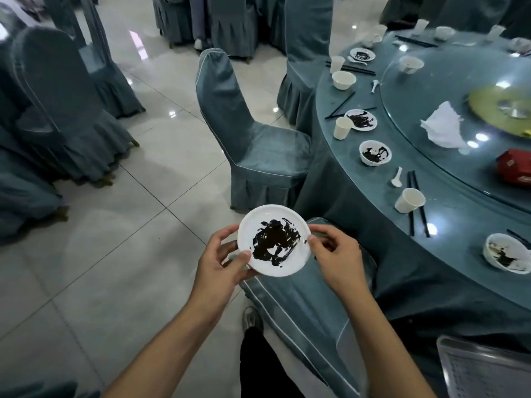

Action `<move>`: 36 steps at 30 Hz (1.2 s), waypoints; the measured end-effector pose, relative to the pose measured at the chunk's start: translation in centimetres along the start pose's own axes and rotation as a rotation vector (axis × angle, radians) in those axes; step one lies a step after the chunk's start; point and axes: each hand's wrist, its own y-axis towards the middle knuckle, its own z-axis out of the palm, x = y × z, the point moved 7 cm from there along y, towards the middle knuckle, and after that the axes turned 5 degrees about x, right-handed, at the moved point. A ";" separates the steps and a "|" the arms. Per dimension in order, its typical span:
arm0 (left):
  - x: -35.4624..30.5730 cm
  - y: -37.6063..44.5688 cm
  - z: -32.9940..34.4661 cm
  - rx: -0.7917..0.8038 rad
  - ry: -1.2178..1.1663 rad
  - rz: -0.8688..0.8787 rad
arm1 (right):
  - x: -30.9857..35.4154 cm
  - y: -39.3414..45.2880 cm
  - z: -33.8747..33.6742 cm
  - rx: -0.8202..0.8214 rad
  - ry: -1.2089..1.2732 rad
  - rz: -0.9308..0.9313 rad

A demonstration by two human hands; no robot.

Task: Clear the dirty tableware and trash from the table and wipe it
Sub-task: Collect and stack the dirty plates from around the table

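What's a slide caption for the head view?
Both hands, left hand and right hand, grip a sauce-smeared white plate beside the round table of dirty tableware.

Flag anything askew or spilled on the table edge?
One paper cup lies tipped on its side by the black chopsticks; the others stand upright. Chopsticks further along are splayed apart. A crumpled napkin sits on the glass turntable. No liquid spill is visible.
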 end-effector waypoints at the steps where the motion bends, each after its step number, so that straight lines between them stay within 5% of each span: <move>1: -0.6 1.3 -0.3 0.011 0.023 0.011 | 0.3 1.1 0.5 -0.005 0.001 -0.009; 14: -11.5 18.9 -1.8 0.094 0.176 0.074 | 6.8 15.9 4.8 -0.117 -0.008 -0.052; 20: -13.1 26.5 -1.4 0.210 0.192 0.043 | 7.8 21.4 4.0 -0.289 -0.632 -0.155; 36: -18.5 46.6 -0.3 0.543 0.366 -0.037 | 8.1 32.2 6.0 -0.549 -0.836 0.170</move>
